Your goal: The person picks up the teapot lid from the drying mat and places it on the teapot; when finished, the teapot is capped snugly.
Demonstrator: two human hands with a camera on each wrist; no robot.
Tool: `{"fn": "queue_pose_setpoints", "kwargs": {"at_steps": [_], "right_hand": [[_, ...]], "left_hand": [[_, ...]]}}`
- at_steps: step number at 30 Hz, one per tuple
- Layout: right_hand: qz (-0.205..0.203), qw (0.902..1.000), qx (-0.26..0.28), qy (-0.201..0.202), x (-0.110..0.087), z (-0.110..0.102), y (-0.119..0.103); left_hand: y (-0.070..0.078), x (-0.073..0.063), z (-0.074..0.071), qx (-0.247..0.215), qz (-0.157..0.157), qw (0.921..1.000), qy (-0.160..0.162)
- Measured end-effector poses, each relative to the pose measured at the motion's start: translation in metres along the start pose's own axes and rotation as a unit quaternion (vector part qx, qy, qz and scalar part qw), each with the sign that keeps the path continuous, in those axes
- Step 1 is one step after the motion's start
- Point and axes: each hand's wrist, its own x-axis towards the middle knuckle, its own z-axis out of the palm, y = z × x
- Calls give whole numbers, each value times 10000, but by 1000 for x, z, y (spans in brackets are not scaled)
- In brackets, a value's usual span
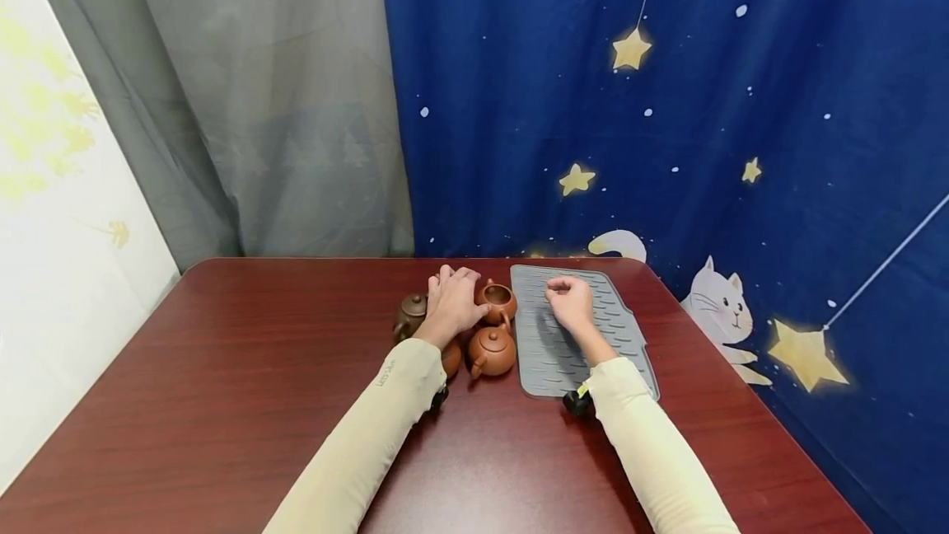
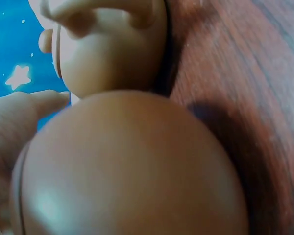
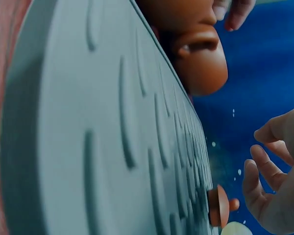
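My left hand (image 1: 454, 303) hovers over a cluster of clay teapots, its fingers spread and its thumb right at the rim of a lidless reddish-brown teapot (image 1: 495, 297). Nearer me stands a lidded reddish-brown teapot (image 1: 493, 353). Another orange-brown teapot (image 1: 451, 359) is partly hidden under the left wrist, and a dark brown teapot (image 1: 412, 313) sits left of the hand. Above the grey ridged mat (image 1: 534, 353) is my right hand (image 1: 571, 302), fingers loosely curled around nothing. In the right wrist view a small clay lid (image 3: 218, 205) rests on the mat near those fingers.
The dark red wooden table (image 1: 245, 402) extends to both sides. Behind it hang a grey curtain (image 1: 282, 105) and a blue star-patterned curtain (image 1: 504, 105). A black wrist device (image 1: 576, 402) hangs under the right cuff, close over the mat's front edge.
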Motion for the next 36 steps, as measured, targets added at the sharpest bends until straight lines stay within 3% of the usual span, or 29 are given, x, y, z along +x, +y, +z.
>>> {"fn": "queue_pose_setpoints", "kwargs": {"at_steps": [8, 17, 29, 36], "right_hand": [[298, 9995, -22, 74, 6, -12, 9], [648, 9974, -258, 198, 9, -14, 20], [980, 9931, -600, -213, 21, -19, 26], [971, 9933, -569, -275, 24, -21, 32]], "left_hand": [[5, -1, 4, 384, -89, 9981, -477], [10, -4, 7, 563, -113, 9969, -535], [15, -1, 9, 514, -463, 9959, -582], [17, 3, 10, 425, -600, 9953, -633]]}}
